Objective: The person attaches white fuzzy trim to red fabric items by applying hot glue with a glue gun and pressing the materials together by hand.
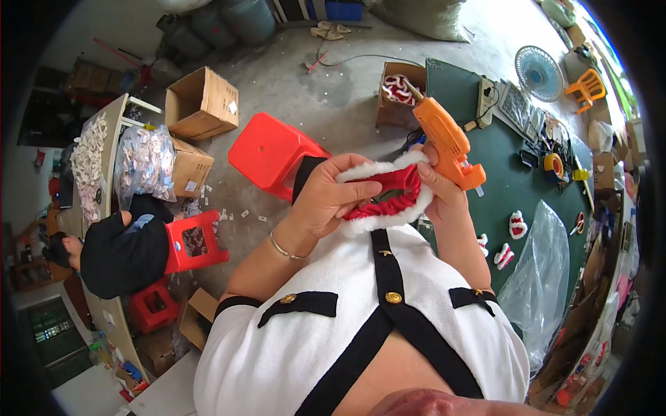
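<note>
A red ring-shaped piece with white fluffy trim (415, 187) is held up in front of my chest between both hands. My left hand (320, 197) pinches its left side, thumb on the red fabric. On its right side, my right hand (442, 182) grips the white trim with thumb and fingers. An orange glue gun (447, 139) is beside and partly behind my right hand, its nozzle pointing up and left; whether the fingers hold it is hard to tell. Several small red-and-white pieces (517, 225) lie on the green table (485, 201).
Clear plastic bag (534, 284), scissors (578, 223) and power strip (485, 100) lie on the table. A box of red-and-white pieces (399, 93) stands beyond. Red stool (267, 149) is ahead; a person in black (125, 249) sits at the left.
</note>
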`<state>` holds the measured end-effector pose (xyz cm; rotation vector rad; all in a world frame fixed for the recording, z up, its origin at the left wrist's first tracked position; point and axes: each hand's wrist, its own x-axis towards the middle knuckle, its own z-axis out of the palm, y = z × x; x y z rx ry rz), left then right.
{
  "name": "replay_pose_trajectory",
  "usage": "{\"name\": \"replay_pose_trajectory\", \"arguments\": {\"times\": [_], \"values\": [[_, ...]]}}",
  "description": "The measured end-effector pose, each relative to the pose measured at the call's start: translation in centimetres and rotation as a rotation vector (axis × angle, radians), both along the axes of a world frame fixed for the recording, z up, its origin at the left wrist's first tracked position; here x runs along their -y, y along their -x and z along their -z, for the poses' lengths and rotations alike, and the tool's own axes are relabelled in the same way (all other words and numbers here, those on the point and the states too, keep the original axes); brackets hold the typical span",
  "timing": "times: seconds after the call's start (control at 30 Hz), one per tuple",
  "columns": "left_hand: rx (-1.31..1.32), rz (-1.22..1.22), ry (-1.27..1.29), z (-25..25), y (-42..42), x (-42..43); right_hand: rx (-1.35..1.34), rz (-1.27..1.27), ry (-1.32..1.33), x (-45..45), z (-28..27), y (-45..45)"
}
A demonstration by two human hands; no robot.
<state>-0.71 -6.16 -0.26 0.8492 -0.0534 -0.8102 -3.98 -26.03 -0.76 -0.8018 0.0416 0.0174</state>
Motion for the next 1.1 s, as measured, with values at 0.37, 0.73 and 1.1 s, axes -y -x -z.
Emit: {"name": "replay_pose_trajectory", "arguments": {"times": [0.37, 0.73, 1.1], "values": [[0.372, -0.229, -0.26, -1.0, 0.7, 1.1, 0.343, -0.119, 0.774, -0.4, -1.0, -1.1], [0.626, -0.083, -0.298, -0.5, 1.0, 0.8, -0.095, -0.224, 0.351, -1.1, -0.9, -1.7], [0.331, -0.173, -0.122, -0.8, 1.6, 0.1, -0.103, -0.321, 0.312, -0.7, -1.0, -1.2]]}}
